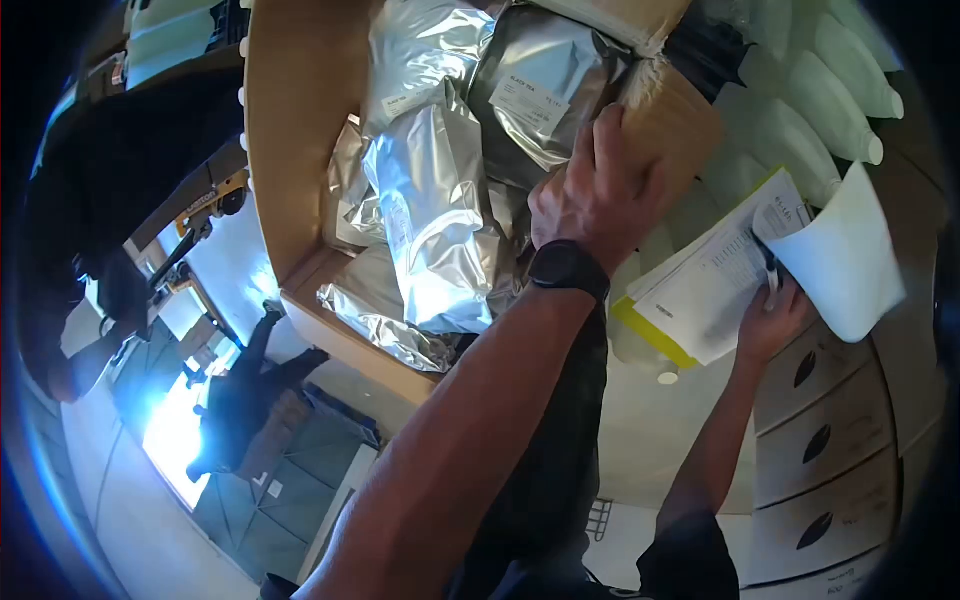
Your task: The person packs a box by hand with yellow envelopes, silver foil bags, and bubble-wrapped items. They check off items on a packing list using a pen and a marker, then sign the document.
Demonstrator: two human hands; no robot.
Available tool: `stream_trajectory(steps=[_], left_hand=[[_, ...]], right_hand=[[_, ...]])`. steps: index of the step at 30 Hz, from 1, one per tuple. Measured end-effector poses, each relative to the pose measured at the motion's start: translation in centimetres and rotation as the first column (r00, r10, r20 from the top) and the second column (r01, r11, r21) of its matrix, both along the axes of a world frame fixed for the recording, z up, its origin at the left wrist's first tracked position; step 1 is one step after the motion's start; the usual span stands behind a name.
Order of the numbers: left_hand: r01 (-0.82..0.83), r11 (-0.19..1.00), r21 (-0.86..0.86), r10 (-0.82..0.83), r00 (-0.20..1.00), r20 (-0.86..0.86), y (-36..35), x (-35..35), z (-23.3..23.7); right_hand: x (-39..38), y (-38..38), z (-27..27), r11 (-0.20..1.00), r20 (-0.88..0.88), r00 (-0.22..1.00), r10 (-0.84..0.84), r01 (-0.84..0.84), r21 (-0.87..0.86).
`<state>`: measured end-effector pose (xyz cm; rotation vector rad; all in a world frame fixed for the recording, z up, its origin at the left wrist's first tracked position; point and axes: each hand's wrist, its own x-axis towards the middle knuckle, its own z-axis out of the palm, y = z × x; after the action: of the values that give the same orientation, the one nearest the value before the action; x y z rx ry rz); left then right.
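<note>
My left hand, with a dark watch on its wrist, lies over the near right edge of an open cardboard carton. Its fingers are apart, the forefinger stretched toward a silver bag labelled black tea. The thumb side is against the brown cardboard flap. Several more silver foil bags fill the carton. My right hand is closed on a pen over printed sheets. Beneath the sheets shows a yellow-green board. A white sheet curls up above that hand.
Several translucent white plastic jugs stand at the upper right. White boxes with a dark leaf mark are stacked at the lower right. Another person is in the background at lower left, near a bright opening. A dark-sleeved figure is at far left.
</note>
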<state>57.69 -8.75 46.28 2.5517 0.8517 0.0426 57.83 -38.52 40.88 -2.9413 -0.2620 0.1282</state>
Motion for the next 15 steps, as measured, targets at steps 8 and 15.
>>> stream_trajectory(steps=[8,15], left_hand=[[-0.046,0.992,-0.118,0.046,0.999,-0.004,0.3,0.3,0.6],[-0.124,0.904,-0.409,0.104,0.992,-0.071,1.4,0.3,2.7]], right_hand=[[1.3,0.8,0.3,0.991,0.185,0.98,0.077,-0.054,-0.122],[0.8,4.4,0.9,0.966,0.224,0.975,0.0,-0.058,0.254]])
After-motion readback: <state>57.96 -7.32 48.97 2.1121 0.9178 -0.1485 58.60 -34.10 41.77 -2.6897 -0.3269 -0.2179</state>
